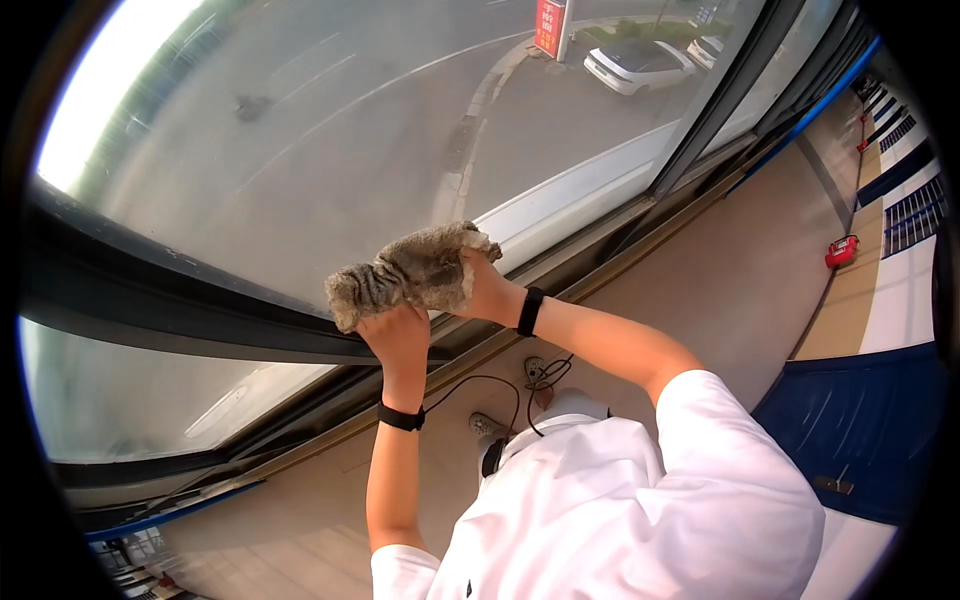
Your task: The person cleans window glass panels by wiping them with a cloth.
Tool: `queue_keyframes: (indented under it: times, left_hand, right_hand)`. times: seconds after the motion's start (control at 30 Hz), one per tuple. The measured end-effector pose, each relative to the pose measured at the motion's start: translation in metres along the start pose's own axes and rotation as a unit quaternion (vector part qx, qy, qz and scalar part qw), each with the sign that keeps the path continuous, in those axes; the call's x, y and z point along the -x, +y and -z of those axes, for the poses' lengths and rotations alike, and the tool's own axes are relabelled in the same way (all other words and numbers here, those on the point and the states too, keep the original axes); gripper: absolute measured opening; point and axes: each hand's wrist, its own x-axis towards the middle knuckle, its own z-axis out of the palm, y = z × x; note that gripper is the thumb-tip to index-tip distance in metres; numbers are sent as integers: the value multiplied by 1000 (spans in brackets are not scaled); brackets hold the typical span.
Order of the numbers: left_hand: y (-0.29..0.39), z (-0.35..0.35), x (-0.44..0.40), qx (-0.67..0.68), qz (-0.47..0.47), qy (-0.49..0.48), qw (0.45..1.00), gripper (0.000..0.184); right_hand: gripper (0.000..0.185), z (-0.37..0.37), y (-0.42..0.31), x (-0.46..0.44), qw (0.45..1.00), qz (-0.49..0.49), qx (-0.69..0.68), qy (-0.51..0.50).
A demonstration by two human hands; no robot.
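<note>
A grey-brown, crumpled cloth (420,268) is held up between both hands, in front of the window glass (330,160). My left hand (398,335) grips its lower left part from below, with the fingers closed and partly hidden by the fabric. At the cloth's right end my right hand (490,288) is closed on it, its fingertips mostly out of sight behind the folds. Both wrists wear black bands. Whether the cloth touches the glass cannot be made out.
Dark window frames (180,300) run beside and below the hands. A black cable (517,400) hangs near my waist and shoes. At the right are a red object (841,252) on the floor and a blue door (860,425). Parked cars (638,66) show outside.
</note>
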Motion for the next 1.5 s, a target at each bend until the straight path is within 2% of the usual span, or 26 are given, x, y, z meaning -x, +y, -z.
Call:
queue_keyframes:
  times: [0.17, 0.23, 0.37, 0.4, 0.47, 0.5, 0.6, 0.63, 0.73, 0.8, 0.83, 0.87, 0.9, 0.93, 1.0, 1.03, 1.07, 1.1, 1.13, 1.23, 1.33, 1.37, 1.4, 1.43, 1.47, 1.5]
  left_hand:
    - [12, -75, 56, 44, -40, 0, 998, 26]
    - [15, -75, 62, 73, -12, -136, 988, 30]
    - [19, -98, 83, 147, -37, -7, 988, 23]
    - [21, -103, 89, 161, -40, 15, 986, 20]
    - [29, -104, 97, 172, -33, 24, 984, 16]
    - [32, -99, 98, 183, -26, 25, 982, 16]
    - [44, -81, 99, 179, 5, 23, 983, 22]
    - [49, -72, 95, 211, 20, 38, 977, 21]
    - [49, -54, 69, 161, 27, 134, 977, 16]
    - [35, -51, 57, 151, 119, -17, 981, 21]
    - [24, -10, 26, 114, 146, -182, 966, 28]
    - [10, -17, 15, 108, 125, 18, 986, 40]
    - [-5, -5, -2, 96, 108, 119, 982, 38]
    - [-22, 27, -29, 92, 88, 199, 972, 38]
    - [-48, 100, -81, 93, 36, 324, 941, 40]
    - [-53, 136, -107, 97, -2, 397, 913, 42]
    - [-54, 168, -137, 129, -54, 513, 847, 25]
    - [-61, 185, -152, 131, -87, 530, 834, 24]
    - [-59, 201, -153, 121, -67, 493, 859, 35]
    - [-59, 199, -147, 137, -8, 405, 904, 62]
    - [-55, 146, -134, 74, 14, 480, 874, 19]
    - [-53, 125, -118, 53, 10, 467, 883, 12]
    - [-46, 105, -98, 74, 31, 419, 905, 11]
    - [-37, 96, -80, 109, 79, 286, 949, 13]
    - [-28, 88, -62, 124, 129, 145, 973, 15]
    - [-24, 67, -47, 130, 131, 111, 977, 16]
  right_hand:
    - [52, -1, 21, 46, 996, -67, -58, 14]
    - [49, -3, 27, 56, 994, -101, -48, 16]
    - [44, -5, 51, 75, 973, -185, 135, -41]
    - [43, -6, 55, 80, 950, -118, 279, -72]
    - [43, -8, 78, 95, 831, 34, 542, -122]
    - [42, -12, 81, 97, 881, -24, 463, -95]
    - [43, -6, 81, 108, 902, -50, 409, -129]
    - [45, -6, 73, 103, 926, -100, 342, -125]
    - [42, 1, 31, 64, 942, -12, 321, -93]
    - [39, -1, 6, 20, 946, 84, 301, -84]
    - [44, -3, -15, -5, 965, 91, 226, -96]
    - [43, -8, -41, -30, 977, 96, 171, -79]
    - [42, -13, -68, -56, 986, 104, 117, -63]
    - [38, -16, -89, -81, 929, 224, 293, -9]
    - [26, -14, -144, -123, 833, 401, 371, 84]
    - [21, -9, -164, -141, 808, 424, 404, 67]
    - [20, -11, -176, -150, 836, 381, 384, 90]
    - [22, -12, -197, -169, 807, 455, 359, 109]
    - [24, -12, -208, -184, 772, 527, 332, 127]
    - [33, -24, -189, -189, 875, 438, 180, 96]
    - [42, -32, -155, -154, 907, 356, 208, 84]
    - [38, -32, -137, -136, 900, 339, 260, 91]
    - [34, -33, -119, -119, 889, 322, 312, 96]
    - [39, -42, -100, -98, 948, 243, 189, 86]
    - [44, -47, -85, -81, 971, 182, 139, 74]
    - [50, -52, -70, -63, 986, 120, 88, 69]
